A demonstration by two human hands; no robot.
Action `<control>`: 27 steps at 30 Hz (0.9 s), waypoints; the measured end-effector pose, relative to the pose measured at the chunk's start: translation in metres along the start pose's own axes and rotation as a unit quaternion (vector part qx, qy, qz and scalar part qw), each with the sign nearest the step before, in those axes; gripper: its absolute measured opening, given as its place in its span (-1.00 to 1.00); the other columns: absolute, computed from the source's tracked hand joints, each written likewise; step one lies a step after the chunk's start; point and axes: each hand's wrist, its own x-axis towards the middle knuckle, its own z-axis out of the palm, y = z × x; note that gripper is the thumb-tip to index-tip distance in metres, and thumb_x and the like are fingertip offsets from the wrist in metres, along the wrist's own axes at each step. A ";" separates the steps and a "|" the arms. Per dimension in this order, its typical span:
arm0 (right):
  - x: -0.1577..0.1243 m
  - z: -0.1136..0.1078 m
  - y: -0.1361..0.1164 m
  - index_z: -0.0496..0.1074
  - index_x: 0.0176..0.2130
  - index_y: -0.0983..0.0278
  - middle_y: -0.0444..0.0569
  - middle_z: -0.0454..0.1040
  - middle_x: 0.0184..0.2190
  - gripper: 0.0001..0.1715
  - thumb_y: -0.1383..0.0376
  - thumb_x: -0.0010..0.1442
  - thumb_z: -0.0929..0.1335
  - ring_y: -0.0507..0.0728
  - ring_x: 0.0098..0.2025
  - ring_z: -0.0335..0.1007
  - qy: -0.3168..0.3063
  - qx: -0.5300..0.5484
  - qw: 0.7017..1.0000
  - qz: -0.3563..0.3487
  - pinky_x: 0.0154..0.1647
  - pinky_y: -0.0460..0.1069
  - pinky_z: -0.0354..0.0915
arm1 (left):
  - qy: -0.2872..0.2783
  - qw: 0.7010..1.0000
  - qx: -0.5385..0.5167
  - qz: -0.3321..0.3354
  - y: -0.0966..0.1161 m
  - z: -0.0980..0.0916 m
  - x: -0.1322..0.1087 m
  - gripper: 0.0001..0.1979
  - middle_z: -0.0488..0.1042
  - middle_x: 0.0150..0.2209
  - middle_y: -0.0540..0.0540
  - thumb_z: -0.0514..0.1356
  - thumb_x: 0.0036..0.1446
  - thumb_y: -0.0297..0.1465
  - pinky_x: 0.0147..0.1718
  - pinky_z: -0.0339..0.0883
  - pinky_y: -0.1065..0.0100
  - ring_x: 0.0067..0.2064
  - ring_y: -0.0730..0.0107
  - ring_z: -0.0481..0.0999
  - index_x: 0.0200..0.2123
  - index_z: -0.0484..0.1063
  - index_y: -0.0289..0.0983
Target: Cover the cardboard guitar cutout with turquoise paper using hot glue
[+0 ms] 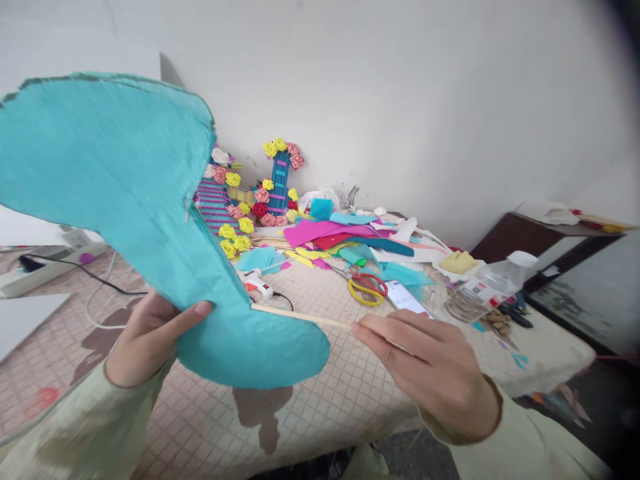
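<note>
Above table (325, 407): left hand (145, 340) clamped on turquoise cutout (115, 187), right hand (430, 373) pinching wooden stick (300, 316) meeting its edge; firm, steady cutout support advisable.

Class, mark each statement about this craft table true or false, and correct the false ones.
1. The left hand holds the turquoise cutout. True.
2. A phone lies beside the scissors on the table. True.
3. The right hand holds the scissors. False: its grip is on a thin wooden stick.
4. The plastic bottle stands upright. False: it lies on its side.
5. Yellow and pink paper roses sit at the back of the table. True.
</note>
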 end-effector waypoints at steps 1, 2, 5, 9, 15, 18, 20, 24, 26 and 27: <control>0.000 0.000 0.000 0.42 -0.18 0.34 -0.03 0.48 -0.30 -0.74 0.51 0.17 0.23 0.04 -0.35 0.34 0.004 0.003 1.000 0.006 -0.36 -0.03 0.29 | -0.002 1.000 0.003 0.005 0.000 0.000 0.000 -0.64 0.57 -0.41 -0.05 0.40 -0.34 -0.33 -0.42 0.45 0.41 -0.33 0.21 0.53 -0.37 0.48 -0.26; 0.001 0.001 0.000 0.42 -0.19 0.33 -0.03 0.47 -0.31 -0.75 0.51 0.16 0.24 0.04 -0.34 0.34 0.011 0.012 1.000 0.020 -0.35 -0.04 0.29 | -0.007 1.000 0.009 0.008 -0.001 -0.001 0.000 -0.65 0.57 -0.41 -0.06 0.39 -0.32 -0.33 -0.40 0.45 0.41 -0.30 0.20 0.53 -0.36 0.48 -0.26; 0.001 0.006 0.001 0.42 -0.22 0.31 -0.05 0.46 -0.32 -0.75 0.53 0.13 0.27 0.02 -0.33 0.34 0.039 0.049 0.995 0.078 -0.33 -0.06 0.28 | -0.019 0.999 0.023 0.013 -0.005 -0.005 0.001 -0.69 0.56 -0.43 -0.07 0.38 -0.29 -0.32 -0.35 0.44 0.39 -0.26 0.17 0.51 -0.36 0.50 -0.26; 0.002 0.009 0.001 0.42 -0.22 0.30 -0.05 0.46 -0.32 -0.75 0.53 0.11 0.28 0.02 -0.30 0.36 0.040 0.077 0.992 0.094 -0.31 -0.07 0.28 | -0.012 1.000 0.017 0.020 -0.010 -0.010 0.003 -0.75 0.53 -0.53 -0.02 0.38 -0.29 -0.32 -0.41 0.45 0.38 -0.37 0.22 0.52 -0.43 0.51 -0.22; 0.005 0.011 -0.001 0.43 -0.25 0.30 -0.05 0.46 -0.34 -0.78 0.51 0.12 0.28 0.02 -0.32 0.36 0.029 0.097 0.990 0.097 -0.33 -0.08 0.29 | -0.020 0.999 0.038 0.018 -0.011 -0.017 0.002 -0.82 0.50 -0.58 0.00 0.37 -0.30 -0.29 -0.58 0.39 0.43 -0.53 0.33 0.45 -0.56 0.50 -0.21; 0.005 0.011 -0.003 0.43 -0.23 0.32 -0.05 0.46 -0.33 -0.77 0.53 0.12 0.28 0.02 -0.33 0.35 0.027 0.095 0.992 0.084 -0.32 -0.07 0.30 | -0.021 0.998 0.052 0.026 -0.010 -0.017 0.000 -0.85 0.49 -0.60 0.02 0.36 -0.25 -0.30 -0.59 0.36 0.46 -0.56 0.38 0.41 -0.58 0.49 -0.22; 0.003 0.010 -0.005 0.43 -0.22 0.32 -0.06 0.46 -0.34 -0.76 0.53 0.12 0.28 0.01 -0.35 0.35 0.032 0.079 0.993 0.078 -0.35 -0.07 0.29 | -0.016 0.998 0.051 0.036 -0.010 -0.016 -0.001 -0.86 0.49 -0.58 0.04 0.35 -0.24 -0.31 -0.54 0.36 0.47 -0.53 0.39 0.42 -0.56 0.49 -0.20; 0.002 0.007 -0.011 0.42 -0.22 0.32 -0.09 0.48 -0.33 -0.80 0.49 0.12 0.31 0.00 -0.41 0.32 0.040 0.051 0.997 0.052 -0.44 -0.05 0.27 | -0.012 0.998 0.049 0.033 -0.008 -0.014 -0.002 -0.86 0.48 -0.57 0.03 0.34 -0.23 -0.29 -0.51 0.37 0.47 -0.48 0.36 0.43 -0.56 0.48 -0.20; 0.002 0.006 -0.014 0.41 -0.24 0.33 -0.09 0.49 -0.33 -0.83 0.48 0.12 0.31 0.00 -0.43 0.31 0.036 0.047 0.997 0.050 -0.47 -0.05 0.26 | -0.002 0.998 0.050 0.033 -0.007 -0.013 -0.001 -0.84 0.45 -0.61 0.04 0.36 -0.26 -0.29 -0.52 0.36 0.47 -0.51 0.37 0.41 -0.56 0.48 -0.20; 0.002 0.007 -0.015 0.41 -0.24 0.34 -0.09 0.50 -0.33 -0.83 0.48 0.12 0.30 0.00 -0.44 0.30 0.035 0.044 0.997 0.051 -0.48 -0.04 0.26 | 0.003 0.998 0.048 0.030 -0.006 -0.011 -0.001 -0.83 0.43 -0.62 0.05 0.36 -0.28 -0.28 -0.53 0.35 0.47 -0.52 0.38 0.40 -0.57 0.48 -0.20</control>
